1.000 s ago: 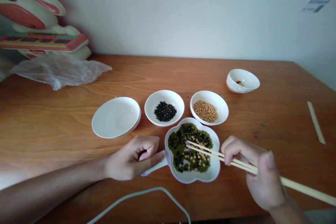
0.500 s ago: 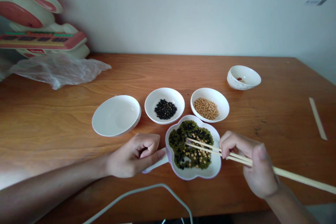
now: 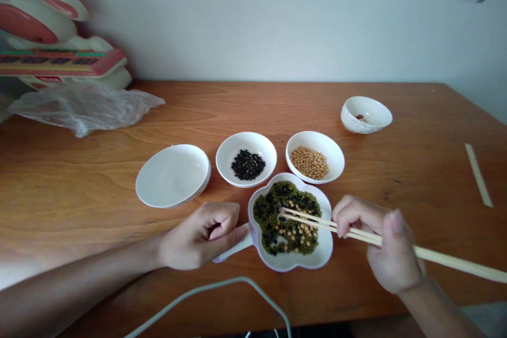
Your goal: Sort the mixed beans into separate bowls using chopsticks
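Observation:
My left hand (image 3: 204, 235) is closed around the handle of a white, flower-shaped dish (image 3: 291, 262) with a lilac outer side. Mixed green, black and tan beans (image 3: 277, 206) lie in the dish. My right hand (image 3: 382, 240) grips a pair of wooden chopsticks (image 3: 439, 259), whose tips rest among the beans left of the dish's middle. Whether a bean sits between the tips is too small to tell. Just behind the dish stand a bowl (image 3: 225, 154) of black beans (image 3: 248, 164) and a bowl (image 3: 336, 161) of tan soybeans (image 3: 309, 162).
A bare white bowl (image 3: 172, 177) stands at left, and another bowl (image 3: 366, 115) with a few brown bits sits back right. A clear plastic bag (image 3: 87, 108) and a rabbit toy keyboard (image 3: 59, 66) occupy the far left. A pale cable (image 3: 206, 288) loops in front; a thin strip (image 3: 478, 174) lies right.
The view has shifted slightly. The chopsticks' tips have drawn a little closer together at nearly the same spot in the dish. My left hand keeps its hold on the handle.

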Demonstrator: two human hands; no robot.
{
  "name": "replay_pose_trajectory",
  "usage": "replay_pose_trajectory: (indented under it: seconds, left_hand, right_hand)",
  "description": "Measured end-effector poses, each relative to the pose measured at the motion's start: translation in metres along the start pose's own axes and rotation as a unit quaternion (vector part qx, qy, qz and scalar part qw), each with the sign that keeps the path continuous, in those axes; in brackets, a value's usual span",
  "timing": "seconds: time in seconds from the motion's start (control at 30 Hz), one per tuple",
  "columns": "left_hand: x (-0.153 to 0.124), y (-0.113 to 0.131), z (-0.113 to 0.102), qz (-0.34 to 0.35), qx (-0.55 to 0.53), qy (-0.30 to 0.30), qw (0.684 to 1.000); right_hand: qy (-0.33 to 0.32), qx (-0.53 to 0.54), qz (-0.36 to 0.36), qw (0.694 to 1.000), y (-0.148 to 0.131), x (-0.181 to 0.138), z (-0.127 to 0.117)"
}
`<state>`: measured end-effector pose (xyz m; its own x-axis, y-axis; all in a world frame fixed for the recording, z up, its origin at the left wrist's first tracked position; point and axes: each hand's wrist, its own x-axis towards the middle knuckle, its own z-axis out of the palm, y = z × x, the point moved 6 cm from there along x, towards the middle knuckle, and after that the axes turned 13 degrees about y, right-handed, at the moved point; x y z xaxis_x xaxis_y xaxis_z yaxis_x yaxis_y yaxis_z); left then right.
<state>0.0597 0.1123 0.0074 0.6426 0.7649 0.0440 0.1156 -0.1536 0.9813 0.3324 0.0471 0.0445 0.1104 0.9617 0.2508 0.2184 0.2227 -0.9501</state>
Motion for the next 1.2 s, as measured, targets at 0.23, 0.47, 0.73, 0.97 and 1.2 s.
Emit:
replay_pose_trajectory:
  seconds: [0.23,0.47,0.73,0.97,1.2]
  left_hand:
    - [-0.001,-0.003,-0.001,0.001,0.008,0.000,1.000]
    - [-0.003,-0.007,-0.002,-0.007,0.004,-0.001,1.000]
    - [-0.002,-0.006,0.000,-0.001,0.002,-0.002,1.000]
    - [-0.001,-0.004,-0.001,-0.001,0.004,0.000,1.000]
    - [-0.002,-0.002,-0.001,-0.003,-0.007,-0.003,1.000]
  right_hand:
    - [0.123,0.022,0.013,0.992,-0.017,0.009,-0.022]
    - [0.319,0.031,-0.072,0.945,-0.026,0.010,-0.072]
    - [0.331,0.071,-0.036,0.940,-0.013,0.014,-0.075]
    - [0.234,0.042,-0.008,0.971,-0.015,0.010,-0.062]
    - [0.100,-0.016,0.029,0.994,-0.017,0.008,-0.027]
